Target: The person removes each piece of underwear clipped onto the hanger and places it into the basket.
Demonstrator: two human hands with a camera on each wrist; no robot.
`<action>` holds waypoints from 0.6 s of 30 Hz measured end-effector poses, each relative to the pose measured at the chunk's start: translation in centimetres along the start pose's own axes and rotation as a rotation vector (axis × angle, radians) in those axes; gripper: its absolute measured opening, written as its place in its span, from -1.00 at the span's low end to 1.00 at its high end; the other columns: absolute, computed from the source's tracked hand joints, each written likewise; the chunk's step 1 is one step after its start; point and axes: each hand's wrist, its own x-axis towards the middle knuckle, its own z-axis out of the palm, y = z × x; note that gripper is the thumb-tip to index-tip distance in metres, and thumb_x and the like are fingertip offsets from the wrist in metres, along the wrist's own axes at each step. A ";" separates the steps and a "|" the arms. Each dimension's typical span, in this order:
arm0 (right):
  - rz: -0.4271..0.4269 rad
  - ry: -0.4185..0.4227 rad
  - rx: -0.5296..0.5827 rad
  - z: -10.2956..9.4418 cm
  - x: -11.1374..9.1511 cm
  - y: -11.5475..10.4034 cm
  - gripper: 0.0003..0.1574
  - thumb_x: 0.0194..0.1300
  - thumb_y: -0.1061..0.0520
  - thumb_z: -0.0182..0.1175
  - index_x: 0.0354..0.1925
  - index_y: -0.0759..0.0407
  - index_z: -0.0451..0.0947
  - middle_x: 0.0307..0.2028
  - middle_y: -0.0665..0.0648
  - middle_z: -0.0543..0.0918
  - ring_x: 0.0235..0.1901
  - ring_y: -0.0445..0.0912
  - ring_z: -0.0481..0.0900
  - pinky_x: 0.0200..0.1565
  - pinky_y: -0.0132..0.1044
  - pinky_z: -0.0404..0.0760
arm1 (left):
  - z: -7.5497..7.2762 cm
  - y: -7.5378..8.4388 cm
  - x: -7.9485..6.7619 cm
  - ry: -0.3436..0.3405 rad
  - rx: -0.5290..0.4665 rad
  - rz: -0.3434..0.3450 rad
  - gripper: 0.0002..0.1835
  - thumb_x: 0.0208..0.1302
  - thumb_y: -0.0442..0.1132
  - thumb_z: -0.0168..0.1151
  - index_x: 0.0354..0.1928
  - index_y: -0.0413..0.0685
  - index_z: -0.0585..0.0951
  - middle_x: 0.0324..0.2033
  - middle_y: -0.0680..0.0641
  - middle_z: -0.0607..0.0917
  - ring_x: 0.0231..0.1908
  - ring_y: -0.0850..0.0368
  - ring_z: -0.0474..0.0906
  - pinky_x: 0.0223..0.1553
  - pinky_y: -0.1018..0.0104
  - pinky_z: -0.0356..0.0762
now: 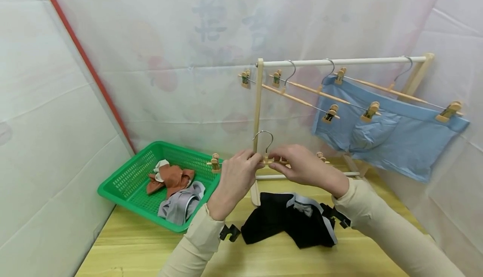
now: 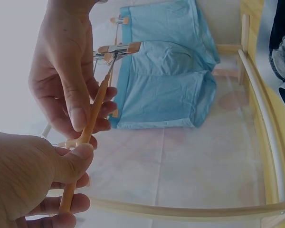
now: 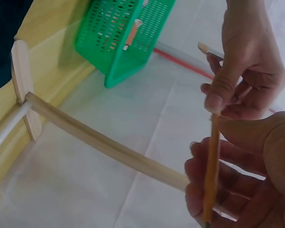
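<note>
Both hands hold a wooden clip hanger (image 1: 267, 159) in front of the rack, its metal hook pointing up between them. My left hand (image 1: 238, 175) pinches the bar just left of the hook, thumb on the near side in the left wrist view. On the other side, my right hand (image 1: 303, 166) has its thumb and fingers about the wooden bar (image 3: 212, 166). The left clip (image 1: 215, 163) sticks out past the left hand and holds no cloth. Below the hands, black boxer briefs (image 1: 286, 218) with a grey waistband lie on the table.
A white-railed wooden rack (image 1: 258, 109) carries clip hangers, and light blue boxer briefs (image 1: 392, 122) hang at its right. On the left, a green basket (image 1: 132, 208) contains brown underwear (image 1: 174, 177) and grey underwear (image 1: 181, 203). White sheeting (image 1: 181, 101) stands behind.
</note>
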 end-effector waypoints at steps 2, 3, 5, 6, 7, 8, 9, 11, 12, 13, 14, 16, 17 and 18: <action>0.006 -0.010 0.028 0.2 0.1 0.0 -0.90 0.41 0.11 0.28 -0.15 0.06 0.71 -0.34 -0.03 0.76 -0.43 -0.28 0.63 -0.35 -0.36 0.62 | 0.0 0.0 0.0 0.000 0.000 -0.002 -0.90 0.37 -0.10 0.31 -0.29 0.10 0.70 -0.39 0.08 0.71 -0.48 0.19 0.61 -0.69 0.38 0.44; 0.008 -0.014 0.042 0.4 0.1 0.1 -0.92 0.41 0.13 0.28 -0.18 0.04 0.71 -0.37 -0.04 0.75 -0.46 -0.30 0.61 -0.38 -0.38 0.60 | 0.0 0.0 0.0 0.000 -0.001 -0.002 -0.90 0.37 -0.10 0.31 -0.29 0.10 0.70 -0.39 0.08 0.71 -0.48 0.19 0.61 -0.69 0.38 0.43; 0.012 -0.014 0.064 0.6 0.1 0.2 -0.92 0.41 0.15 0.28 -0.24 0.03 0.71 -0.42 -0.06 0.74 -0.51 -0.34 0.57 -0.42 -0.41 0.57 | 0.0 0.0 0.0 -0.003 -0.003 0.001 -0.91 0.37 -0.10 0.31 -0.29 0.10 0.69 -0.39 0.08 0.70 -0.48 0.19 0.60 -0.68 0.38 0.43; 0.011 -0.011 0.076 0.7 0.1 0.3 -0.92 0.41 0.17 0.28 -0.25 0.03 0.71 -0.43 -0.06 0.73 -0.53 -0.35 0.54 -0.43 -0.42 0.55 | 0.0 0.0 0.0 -0.004 -0.003 0.003 -0.91 0.37 -0.10 0.31 -0.29 0.11 0.69 -0.39 0.08 0.70 -0.47 0.18 0.60 -0.68 0.38 0.43; 0.008 -0.005 0.090 0.8 0.0 0.4 -0.90 0.41 0.18 0.27 -0.26 0.03 0.71 -0.44 -0.07 0.73 -0.54 -0.36 0.52 -0.45 -0.44 0.53 | 0.0 0.0 0.0 -0.005 -0.002 0.004 -0.91 0.37 -0.10 0.32 -0.29 0.11 0.69 -0.39 0.09 0.70 -0.47 0.18 0.60 -0.68 0.38 0.43; 0.002 0.005 0.103 0.9 0.0 0.5 -0.90 0.41 0.18 0.27 -0.26 0.03 0.71 -0.46 -0.08 0.72 -0.55 -0.36 0.51 -0.46 -0.44 0.52 | 0.0 0.0 -0.1 -0.003 0.000 0.004 -0.91 0.36 -0.10 0.32 -0.29 0.10 0.69 -0.39 0.09 0.71 -0.47 0.18 0.60 -0.68 0.38 0.44; -0.006 0.016 0.116 1.0 0.0 0.5 -0.90 0.40 0.19 0.28 -0.26 0.03 0.72 -0.46 -0.08 0.72 -0.56 -0.37 0.50 -0.46 -0.44 0.51 | 0.0 0.0 -0.1 -0.001 0.001 0.003 -0.90 0.36 -0.10 0.33 -0.30 0.10 0.69 -0.39 0.08 0.71 -0.47 0.18 0.61 -0.68 0.38 0.44; -0.013 0.035 0.149 1.1 -0.1 0.7 -0.89 0.40 0.19 0.28 -0.25 0.01 0.73 -0.46 -0.09 0.72 -0.57 -0.39 0.49 -0.47 -0.45 0.52 | 0.0 0.0 -0.1 0.006 0.005 0.003 -0.90 0.35 -0.09 0.34 -0.30 0.10 0.69 -0.38 0.09 0.72 -0.47 0.19 0.61 -0.67 0.38 0.46; -0.015 0.044 0.170 1.1 -0.1 0.7 -0.88 0.40 0.19 0.28 -0.25 0.01 0.74 -0.46 -0.10 0.72 -0.57 -0.39 0.49 -0.48 -0.45 0.53 | -0.1 0.0 -0.1 0.009 0.004 0.004 -0.90 0.35 -0.09 0.34 -0.30 0.10 0.69 -0.38 0.09 0.72 -0.46 0.19 0.62 -0.66 0.38 0.47; -0.016 0.051 0.188 1.1 -0.2 0.8 -0.88 0.40 0.19 0.28 -0.24 0.00 0.74 -0.46 -0.10 0.73 -0.58 -0.40 0.49 -0.49 -0.44 0.53 | -0.1 0.0 -0.1 0.012 -0.001 0.004 -0.90 0.34 -0.09 0.35 -0.30 0.10 0.69 -0.37 0.09 0.72 -0.47 0.19 0.62 -0.65 0.39 0.47; -0.016 0.057 0.202 1.1 -0.2 0.8 -0.87 0.40 0.19 0.28 -0.24 -0.01 0.74 -0.47 -0.10 0.73 -0.59 -0.40 0.48 -0.50 -0.44 0.53 | -0.1 0.0 -0.1 0.015 -0.008 0.003 -0.90 0.35 -0.09 0.35 -0.29 0.09 0.69 -0.37 0.08 0.72 -0.47 0.19 0.62 -0.64 0.39 0.48; -0.014 0.065 0.221 1.1 -0.4 0.9 -0.87 0.40 0.19 0.28 -0.24 -0.03 0.75 -0.48 -0.12 0.72 -0.61 -0.41 0.45 -0.52 -0.44 0.52 | -0.2 0.1 -0.1 0.022 -0.022 0.005 -0.90 0.34 -0.10 0.36 -0.29 0.08 0.69 -0.36 0.08 0.71 -0.47 0.19 0.62 -0.63 0.39 0.50; -0.012 0.069 0.227 1.1 -0.5 0.9 -0.86 0.40 0.19 0.29 -0.24 -0.04 0.75 -0.48 -0.12 0.71 -0.62 -0.41 0.43 -0.53 -0.44 0.51 | -0.3 0.1 -0.1 0.023 -0.029 0.007 -0.90 0.34 -0.10 0.36 -0.28 0.08 0.68 -0.36 0.08 0.71 -0.47 0.19 0.62 -0.63 0.39 0.50; -0.013 0.073 0.231 1.1 -0.6 1.0 -0.86 0.40 0.19 0.29 -0.23 -0.04 0.75 -0.48 -0.12 0.71 -0.63 -0.42 0.41 -0.54 -0.43 0.50 | -0.3 0.1 -0.1 0.025 -0.033 0.010 -0.91 0.35 -0.11 0.36 -0.27 0.07 0.68 -0.34 0.08 0.71 -0.47 0.19 0.62 -0.64 0.39 0.49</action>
